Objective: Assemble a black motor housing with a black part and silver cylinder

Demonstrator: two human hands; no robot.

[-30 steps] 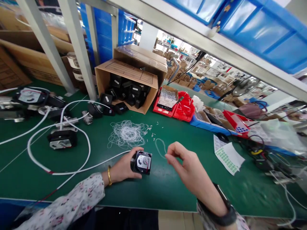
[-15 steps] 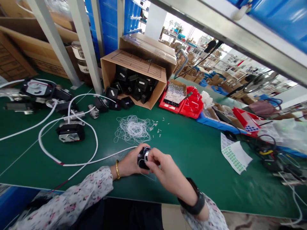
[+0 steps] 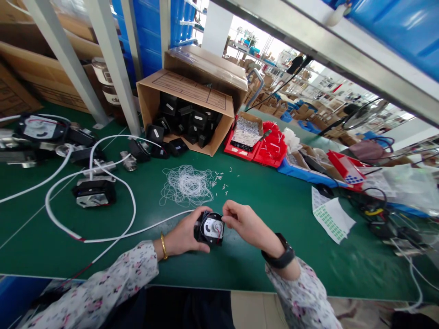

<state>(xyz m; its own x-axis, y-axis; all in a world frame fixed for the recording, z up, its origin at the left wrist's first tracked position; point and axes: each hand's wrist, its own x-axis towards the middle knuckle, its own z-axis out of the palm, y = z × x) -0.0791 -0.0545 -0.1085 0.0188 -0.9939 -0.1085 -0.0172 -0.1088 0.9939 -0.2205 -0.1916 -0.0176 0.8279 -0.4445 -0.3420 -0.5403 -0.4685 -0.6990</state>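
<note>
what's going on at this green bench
A person's left hand grips a black housing with a white cable running to it. The right hand pinches at its edge. Behind them lie a tangle of clear rings and some scattered small pins, with an open carton of black parts beyond.

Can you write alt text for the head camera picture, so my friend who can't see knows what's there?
A left hand holds a small black housing with a metal-looking plate, while a right hand pinches at its edge, above a green worktable. Behind lie a tangle of thin clear loops and an open cardboard box of black parts.
</note>
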